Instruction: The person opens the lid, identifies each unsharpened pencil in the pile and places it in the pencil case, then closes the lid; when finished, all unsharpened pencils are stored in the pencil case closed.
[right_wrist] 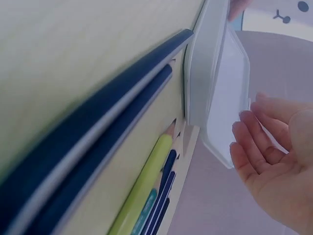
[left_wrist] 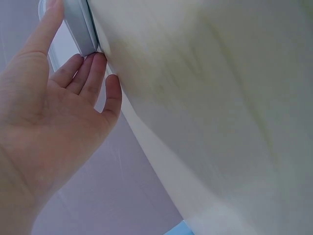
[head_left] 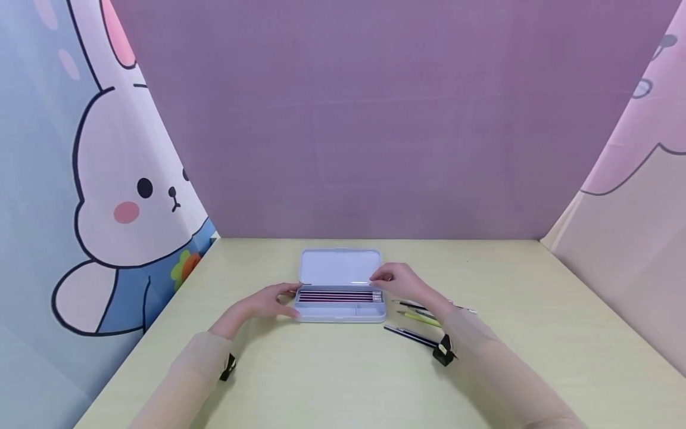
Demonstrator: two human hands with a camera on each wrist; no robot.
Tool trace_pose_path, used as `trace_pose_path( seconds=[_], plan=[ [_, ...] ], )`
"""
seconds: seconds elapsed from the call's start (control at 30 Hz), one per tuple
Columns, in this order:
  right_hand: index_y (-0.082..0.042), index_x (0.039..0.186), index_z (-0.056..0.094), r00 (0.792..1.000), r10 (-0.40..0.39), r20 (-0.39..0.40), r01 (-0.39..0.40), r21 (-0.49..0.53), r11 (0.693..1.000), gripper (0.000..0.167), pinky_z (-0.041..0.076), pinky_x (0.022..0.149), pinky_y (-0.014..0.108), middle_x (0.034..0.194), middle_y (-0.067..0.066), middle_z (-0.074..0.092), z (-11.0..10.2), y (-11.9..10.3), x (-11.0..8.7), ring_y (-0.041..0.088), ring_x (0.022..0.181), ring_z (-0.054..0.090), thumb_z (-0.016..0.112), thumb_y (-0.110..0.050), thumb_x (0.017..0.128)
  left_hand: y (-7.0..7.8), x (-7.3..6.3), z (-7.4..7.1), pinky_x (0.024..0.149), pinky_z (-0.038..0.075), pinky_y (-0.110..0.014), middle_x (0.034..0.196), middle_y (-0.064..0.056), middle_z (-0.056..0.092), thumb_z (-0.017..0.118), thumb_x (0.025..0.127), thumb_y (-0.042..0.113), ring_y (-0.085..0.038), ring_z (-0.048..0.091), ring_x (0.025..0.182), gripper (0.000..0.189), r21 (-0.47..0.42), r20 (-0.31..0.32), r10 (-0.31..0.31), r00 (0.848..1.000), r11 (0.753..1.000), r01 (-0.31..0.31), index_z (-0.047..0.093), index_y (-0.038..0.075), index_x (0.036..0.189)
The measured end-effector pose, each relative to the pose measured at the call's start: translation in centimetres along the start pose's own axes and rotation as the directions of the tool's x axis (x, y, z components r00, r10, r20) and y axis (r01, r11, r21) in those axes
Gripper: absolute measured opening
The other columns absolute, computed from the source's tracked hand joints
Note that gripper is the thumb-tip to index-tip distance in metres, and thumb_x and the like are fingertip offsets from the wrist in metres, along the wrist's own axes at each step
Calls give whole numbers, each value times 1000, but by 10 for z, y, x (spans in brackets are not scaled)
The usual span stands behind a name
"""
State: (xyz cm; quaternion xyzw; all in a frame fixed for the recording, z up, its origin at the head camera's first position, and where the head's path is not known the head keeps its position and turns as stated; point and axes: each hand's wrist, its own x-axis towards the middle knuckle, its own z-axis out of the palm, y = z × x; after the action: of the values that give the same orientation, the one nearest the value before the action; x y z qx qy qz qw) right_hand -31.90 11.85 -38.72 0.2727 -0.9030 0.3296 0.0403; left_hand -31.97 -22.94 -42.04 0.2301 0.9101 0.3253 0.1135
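Note:
A white pencil case [head_left: 327,311] lies on the table with its lid [head_left: 340,266] raised at the back. Several dark striped pencils [head_left: 334,296] lie in its long rear compartment. At the case's left end, my left hand [head_left: 268,301] holds it, thumb by the front corner and fingers by the rear; the left wrist view shows these fingers [left_wrist: 93,73] at the end wall. My right hand [head_left: 402,281] is at the lid's right edge, its fingers [right_wrist: 257,142] lightly bent and touching or very near the rim in the right wrist view.
Right of the case lie two dark pencils [head_left: 411,337], a yellow-green pencil [head_left: 420,318] and several other pencils, partly under my right forearm. A purple wall [head_left: 375,119] stands behind the table [head_left: 321,381]. Printed curtains [head_left: 123,179] hang at both sides.

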Motion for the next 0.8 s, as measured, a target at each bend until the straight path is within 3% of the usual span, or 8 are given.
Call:
trace_pose_path(
  seconds=[0.47,0.8],
  plan=[
    [-5,97,71,999,2,-38,-1,29,1000,15,49,63,21,87,3,69,-8,-10,-37,8,71,57,67,-15,87,-3,-8,-2,108,29,-55,140,-16,46,76,78,33,-34,46,124,79,15,14,16,1000,1000,-16,39,5,142],
    [-3,101,70,999,25,-33,-24,32,999,20,51,66,21,91,3,69,-14,-14,-65,9,75,59,66,-17,87,-5,-12,-3,107,30,-54,141,-16,45,75,78,34,-34,46,125,79,18,30,35,999,999,-36,39,5,142]
  ],
)
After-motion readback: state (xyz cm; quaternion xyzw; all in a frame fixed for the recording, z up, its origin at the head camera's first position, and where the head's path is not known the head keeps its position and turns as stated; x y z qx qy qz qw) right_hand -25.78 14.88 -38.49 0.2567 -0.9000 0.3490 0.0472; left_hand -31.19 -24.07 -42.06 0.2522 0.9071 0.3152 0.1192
